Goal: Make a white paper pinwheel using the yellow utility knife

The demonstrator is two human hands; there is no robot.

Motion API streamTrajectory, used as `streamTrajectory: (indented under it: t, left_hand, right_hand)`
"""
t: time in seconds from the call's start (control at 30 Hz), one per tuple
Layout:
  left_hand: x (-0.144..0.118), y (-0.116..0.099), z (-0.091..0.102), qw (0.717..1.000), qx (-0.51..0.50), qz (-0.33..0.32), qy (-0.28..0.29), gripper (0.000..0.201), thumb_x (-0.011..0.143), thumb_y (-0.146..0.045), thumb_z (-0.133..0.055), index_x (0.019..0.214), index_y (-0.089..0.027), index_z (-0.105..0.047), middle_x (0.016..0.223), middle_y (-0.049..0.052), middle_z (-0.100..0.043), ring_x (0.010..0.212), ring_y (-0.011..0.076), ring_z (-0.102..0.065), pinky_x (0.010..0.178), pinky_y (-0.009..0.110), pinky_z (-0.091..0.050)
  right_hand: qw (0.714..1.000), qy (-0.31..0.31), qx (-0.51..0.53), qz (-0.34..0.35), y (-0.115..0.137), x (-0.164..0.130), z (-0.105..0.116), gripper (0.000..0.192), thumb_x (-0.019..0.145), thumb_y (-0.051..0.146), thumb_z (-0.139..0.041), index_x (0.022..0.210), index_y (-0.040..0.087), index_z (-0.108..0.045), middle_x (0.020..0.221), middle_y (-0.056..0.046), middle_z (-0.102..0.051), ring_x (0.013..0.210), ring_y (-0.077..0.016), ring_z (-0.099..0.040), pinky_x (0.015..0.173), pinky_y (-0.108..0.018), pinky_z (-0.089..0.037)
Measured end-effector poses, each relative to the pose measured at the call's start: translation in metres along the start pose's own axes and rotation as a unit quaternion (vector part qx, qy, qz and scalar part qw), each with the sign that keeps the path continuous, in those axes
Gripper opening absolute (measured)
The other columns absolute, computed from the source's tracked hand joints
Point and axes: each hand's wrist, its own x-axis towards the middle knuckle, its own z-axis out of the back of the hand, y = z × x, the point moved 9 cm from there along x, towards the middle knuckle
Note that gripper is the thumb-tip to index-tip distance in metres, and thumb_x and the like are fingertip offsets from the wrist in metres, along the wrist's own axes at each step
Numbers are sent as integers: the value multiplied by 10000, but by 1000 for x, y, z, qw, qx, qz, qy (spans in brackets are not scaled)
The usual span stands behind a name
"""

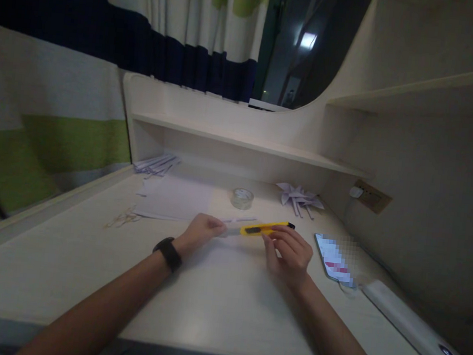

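A pale desk (216, 304) sits under a shelf (240, 141) in a dim, curtained room. Both hands, left hand (203, 231) and right hand (290, 252), pinch a yellow utility knife (264, 229); its blade end seems hidden

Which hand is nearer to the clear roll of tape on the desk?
Left. The left hand lies just in front-left of the clear roll of tape; the right hand is farther, front-right, holding the yellow utility knife.

Yellow utility knife (263, 228) — level above the desk, blade end leftward

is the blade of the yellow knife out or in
Out: a pale blade sticks out of the yellow knife toward the left hand, whose fingers pinch it; the right hand holds the body.
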Motion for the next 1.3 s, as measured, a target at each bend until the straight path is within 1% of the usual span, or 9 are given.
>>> streamTrajectory:
  t: [0.07,0.17,0.27,0.37,0.43,0.67,0.87,1.07,1.3]
  left_hand:
    - [-1,1,5,1000,4,11,-26,263,690,-368,-665,626,-117,-712,565,48,-636,549,168,-524,539,263,-339]
    - [-5,-5,12,998,-14,15,-61,266,690,-373,-668,626,-118,-709,578,46,-640,552,167,-527,535,261,-350]
    - [-8,-18,8,998,-36,1,-55,277,706,-375,-654,614,-119,-700,587,44,-640,562,165,-534,547,257,-366]
    - [-11,-28,-4,999,-32,-21,-19,276,731,-367,-631,627,-123,-706,585,39,-638,569,165,-540,556,254,-372]
    - [-13,-33,-14,999,-24,-41,9,273,751,-360,-616,652,-127,-716,602,40,-648,586,168,-552,566,254,-378]
    - [-14,-32,-31,994,-12,-67,82,264,785,-360,-605,808,-138,-747,727,66,-709,665,195,-609,607,271,-418]
    - [-7,-17,-6,994,103,-41,-14,307,814,-359,-558,983,-153,-711,993,105,-707,885,233,-639,790,313,-454]
    - [-5,-4,-12,915,403,13,15,434,743,-457,-608,1033,-135,-638,980,133,-681,921,269,-619,771,327,-452]
    - [9,-8,-32,856,509,39,87,458,654,-425,-676,1005,-142,-600,1023,149,-652,896,276,-626,684,303,-452]
  right_hand:
    - [999,16,13,-38,-5,-3,-2,264,767,311,-646,517,251,-589,651,-51,-661,776,-223,-629,792,-384,-477]
    - [975,91,75,-191,-28,-11,-31,334,732,426,-666,484,222,-572,570,-58,-625,630,-207,-614,670,-352,-487]
    - [874,162,262,-375,-46,-32,-79,341,676,522,-682,681,182,-657,583,-51,-645,575,-203,-628,558,-317,-490]
    - [782,109,470,-395,-39,-29,-96,543,604,477,-762,1057,216,-616,986,-85,-690,847,-225,-664,737,-349,-520]
    - [756,77,516,-395,-37,-27,-92,520,648,457,-746,1090,221,-605,1069,-85,-670,948,-229,-642,841,-376,-500]
    - [756,68,490,-428,-35,-26,-73,322,621,407,-776,814,173,-669,891,-63,-701,903,-242,-650,858,-404,-512]
    - [794,18,438,-421,-58,-24,-41,316,600,372,-798,801,157,-681,875,-80,-706,874,-248,-656,844,-428,-529]
    - [780,6,443,-443,-72,-53,-44,284,619,351,-793,823,184,-689,860,-30,-688,835,-194,-650,805,-362,-549]
    - [761,-4,445,-473,-74,-67,-59,297,604,347,-803,819,179,-686,785,-12,-677,734,-164,-645,735,-306,-551]
